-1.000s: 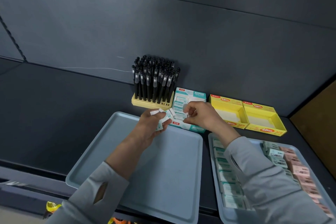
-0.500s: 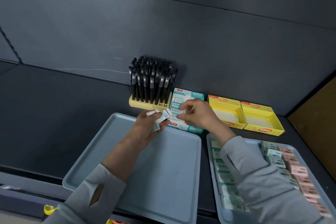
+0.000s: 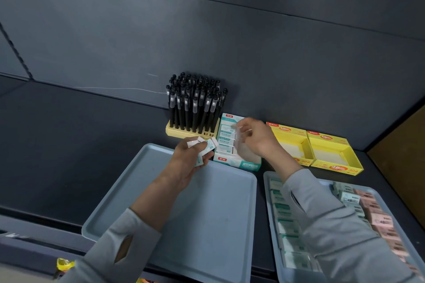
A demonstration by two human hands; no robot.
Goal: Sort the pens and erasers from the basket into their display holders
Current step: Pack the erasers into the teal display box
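At the teal box (image 3: 244, 164) you're filing erasers (image 3: 208, 145) — left hand (image 3: 186, 161) gripping several, right hand's (image 3: 255, 138) grip too blurred to tell; next, pass another across.

Black pens (image 3: 195, 103) in pale yellow holder (image 3: 181, 132). White-teal eraser box (image 3: 239, 163), red label. Bright yellow boxes (image 3: 335, 166), red-orange oval logos. Grey-blue trays (image 3: 207, 225); right one: teal-white erasers (image 3: 287, 227), pink erasers (image 3: 379, 220). Dark grey shelf (image 3: 69, 145). Light grey sleeves (image 3: 345, 236).

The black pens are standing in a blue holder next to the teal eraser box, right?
No. The head view shows the slotted plastic holder is pale yellow, not blue. The black pens do stand in it, next to the teal-and-white cardboard eraser box.
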